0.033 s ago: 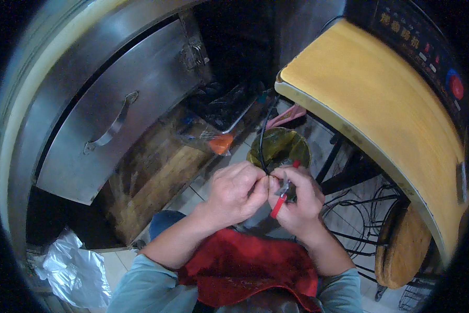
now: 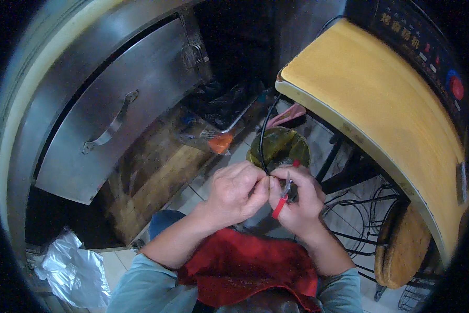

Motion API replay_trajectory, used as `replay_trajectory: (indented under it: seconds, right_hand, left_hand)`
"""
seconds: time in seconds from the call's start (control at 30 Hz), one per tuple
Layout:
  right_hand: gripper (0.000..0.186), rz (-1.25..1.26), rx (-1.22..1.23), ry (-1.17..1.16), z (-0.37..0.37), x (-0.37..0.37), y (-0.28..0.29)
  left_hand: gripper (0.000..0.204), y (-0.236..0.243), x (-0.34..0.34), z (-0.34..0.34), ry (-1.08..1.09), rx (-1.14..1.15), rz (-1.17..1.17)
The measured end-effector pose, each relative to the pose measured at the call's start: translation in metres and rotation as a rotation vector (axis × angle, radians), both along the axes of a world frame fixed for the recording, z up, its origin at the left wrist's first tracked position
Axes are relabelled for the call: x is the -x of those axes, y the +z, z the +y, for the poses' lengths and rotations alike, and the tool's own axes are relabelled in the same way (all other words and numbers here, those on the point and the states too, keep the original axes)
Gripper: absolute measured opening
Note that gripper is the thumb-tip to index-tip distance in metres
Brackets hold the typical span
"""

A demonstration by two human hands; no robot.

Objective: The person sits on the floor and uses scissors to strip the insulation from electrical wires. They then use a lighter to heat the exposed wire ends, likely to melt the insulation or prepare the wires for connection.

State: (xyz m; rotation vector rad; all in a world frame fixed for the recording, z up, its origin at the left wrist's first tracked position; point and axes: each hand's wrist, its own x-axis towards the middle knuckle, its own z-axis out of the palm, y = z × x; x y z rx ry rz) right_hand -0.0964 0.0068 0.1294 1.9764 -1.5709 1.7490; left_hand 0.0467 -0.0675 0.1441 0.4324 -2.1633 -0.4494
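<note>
My two hands meet in the middle of the view, fingertips touching. A black cable [image 2: 262,142] comes down from the yellow-topped machine, and its end is pinched between the closed fingers of my left hand [image 2: 238,192]. My right hand [image 2: 303,201] is closed with thumb and forefinger at the same spot. Tucked in its palm is a pair of red-handled pliers [image 2: 280,206], metal jaws pointing up and away from the cable. The cable's tip is hidden by my fingers.
A yellow-topped machine [image 2: 370,78] with a dark control panel stands at right, a round wooden board [image 2: 404,248] and tangled cords below it. Beyond my hands is a yellowish bin [image 2: 302,143]. At left are a steel door [image 2: 114,104] with a handle and crumpled foil [image 2: 75,271].
The pliers have tilted slightly in my right hand, and the cable bows a little differently above my fingers. Both hands stay in place.
</note>
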Motion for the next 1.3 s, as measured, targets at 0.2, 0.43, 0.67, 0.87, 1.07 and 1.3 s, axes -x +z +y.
replay_trajectory:
  seconds: [0.2, 0.43, 0.67, 0.87, 1.07, 1.3]
  right_hand:
    - [0.024, -0.21, -0.043, 0.149, -0.004, 0.008, -0.003]
    - [0.011, -0.856, -0.311, 0.37, -0.002, 0.013, 0.005]
    - [0.012, -0.718, -0.28, 0.288, 0.003, 0.012, 0.007]
    - [0.023, -0.749, -0.314, 0.291, 0.007, 0.024, 0.003]
    - [0.03, -1.304, -0.376, 0.582, 0.009, 0.034, 0.0]
    - [0.029, -1.277, -0.386, 0.584, 0.01, 0.03, 0.004]
  left_hand:
    - [0.008, -0.007, 0.007, 0.002, -0.036, -0.079, 0.12]
    - [0.014, -0.01, 0.006, 0.01, -0.113, -0.657, 0.104]
    - [0.016, -0.007, 0.006, 0.005, -0.141, -0.741, 0.091]
    - [0.009, -0.003, 0.004, -0.005, -0.139, -0.306, 0.018]
    - [0.027, 0.009, 0.016, -0.017, -0.053, 0.126, 0.062]
    - [0.021, 0.008, 0.013, -0.03, -0.152, 0.239, -0.04]
